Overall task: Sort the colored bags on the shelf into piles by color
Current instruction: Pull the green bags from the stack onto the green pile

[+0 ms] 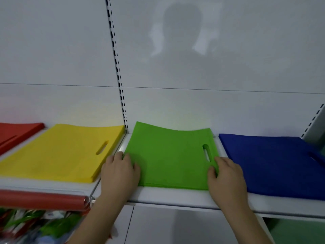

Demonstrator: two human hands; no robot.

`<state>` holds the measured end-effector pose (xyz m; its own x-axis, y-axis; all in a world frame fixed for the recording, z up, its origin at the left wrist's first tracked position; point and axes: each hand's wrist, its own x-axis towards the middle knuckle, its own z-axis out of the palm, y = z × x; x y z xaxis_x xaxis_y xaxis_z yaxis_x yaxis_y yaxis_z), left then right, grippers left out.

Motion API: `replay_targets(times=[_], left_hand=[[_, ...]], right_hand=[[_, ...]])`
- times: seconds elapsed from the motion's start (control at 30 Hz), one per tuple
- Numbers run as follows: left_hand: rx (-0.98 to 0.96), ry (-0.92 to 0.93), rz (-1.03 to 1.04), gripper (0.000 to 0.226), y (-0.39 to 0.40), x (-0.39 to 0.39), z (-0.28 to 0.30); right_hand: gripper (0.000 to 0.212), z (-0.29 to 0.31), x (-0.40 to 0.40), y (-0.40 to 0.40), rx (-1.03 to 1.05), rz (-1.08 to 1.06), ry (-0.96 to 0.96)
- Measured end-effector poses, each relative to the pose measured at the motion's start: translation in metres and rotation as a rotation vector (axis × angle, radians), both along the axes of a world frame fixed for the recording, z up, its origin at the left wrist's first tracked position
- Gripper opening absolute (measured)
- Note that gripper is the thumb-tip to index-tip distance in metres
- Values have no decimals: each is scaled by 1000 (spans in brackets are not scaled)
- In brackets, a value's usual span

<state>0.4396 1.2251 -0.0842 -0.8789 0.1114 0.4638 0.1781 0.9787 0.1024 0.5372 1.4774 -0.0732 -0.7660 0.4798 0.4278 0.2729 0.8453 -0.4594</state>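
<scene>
Four flat piles of fabric bags lie in a row on the white shelf (175, 196): red bags (15, 132) at the far left, then yellow bags (58, 154), green bags (168, 159) and blue bags (274, 162). My left hand (119, 171) holds the green pile at its front left edge, thumb on top and fingers at the side. My right hand (226, 176) holds the same pile at its front right edge, just below the handle slot, thumb on the top bag. The green pile lies flat on the shelf.
A white back panel with a slotted upright (119, 85) rises behind the shelf. A red price strip (42, 199) runs along the left shelf front. Packaged goods (35, 226) sit on the level below at the left.
</scene>
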Motion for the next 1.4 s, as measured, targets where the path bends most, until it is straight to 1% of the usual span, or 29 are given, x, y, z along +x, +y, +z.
replay_targets(times=[0.17,0.3,0.4,0.73,0.87,0.97,1.07,1.13,1.23,1.4], left_hand=[[51,7,-32,38,-3,1,-1],[95,53,-63,48,-5,2,1],[115,100,-60,41,-5,6,3],[65,28,-23,29,-7,3,-1],[71,-13,-9,29,-8,2,-2],[166,67,-10,22,-8,3,7],[242,186,-66,33,-9,12,20],[285,230,-106,37,-13,20,26],[331,245,-127,37,-22,35,30],[323,187,-81,41,-52,60,28]], right_hand=[[28,-2,-1,0,-9,-26,-5],[31,-1,-2,-2,11,-44,-7],[34,-2,-3,-2,21,-52,-7],[39,-2,-2,-3,-11,-54,-41],[44,6,4,-7,-35,-43,-38],[46,19,11,-11,-44,-16,36],[48,35,16,-17,-27,42,95],[46,42,16,-23,-2,97,143],[46,44,14,-35,15,165,193],[48,36,6,-67,-14,294,254]])
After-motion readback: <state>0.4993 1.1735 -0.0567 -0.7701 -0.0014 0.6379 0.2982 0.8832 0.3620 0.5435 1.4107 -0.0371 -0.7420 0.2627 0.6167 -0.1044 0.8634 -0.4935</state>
